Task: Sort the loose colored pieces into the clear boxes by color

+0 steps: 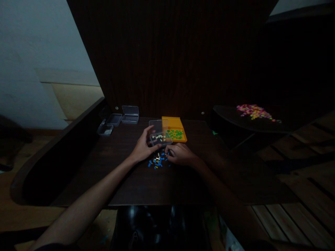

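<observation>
Left hand (142, 146) grips a clear box (166, 142) by its side, the thumb along the near edge and the fingers curled behind, while the right hand (181, 153) is bent low at the right edge of a scatter of blue pieces (150, 163); its fingers are curled together, but I cannot tell whether a piece is pinched between them. What could go wrong, I think, is a spill: the box seems to be tilted or held a little off the desk (125, 190), so a slackening thumb or a knock from the right hand might send its contents down among the blue bits. A yellow box (173, 122) sits just behind with green pieces (177, 134) in it, close enough that a bump could mix the colours. Dim light probably makes a wrong pick likelier, since a few yellow and whitish bits lie among the blue. As for looks, the clear box is thin, see-through plastic, its lid (158, 124) raised at the back, and it stands above the scatter, in front of the yellow box, with small cream-coloured pieces (160, 136) strewn inside
</observation>
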